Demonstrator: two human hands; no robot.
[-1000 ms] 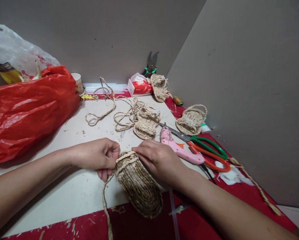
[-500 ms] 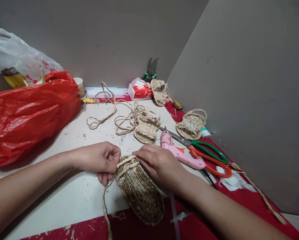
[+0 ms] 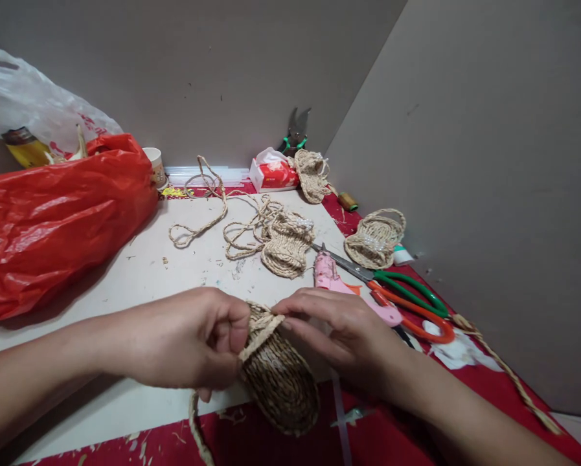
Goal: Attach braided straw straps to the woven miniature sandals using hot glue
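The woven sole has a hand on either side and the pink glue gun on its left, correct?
Not quite: the head view shows the pink glue gun right of the woven sole. The left hand and right hand do flank it.

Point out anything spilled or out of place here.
Pale scraps litter the red cloth at the near edge, like unswept trimmings. A crumpled tissue by the scissors looks discarded.

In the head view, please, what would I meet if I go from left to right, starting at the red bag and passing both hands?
Red plastic bag → left hand → dark woven piece → right hand → crumpled white tissue.
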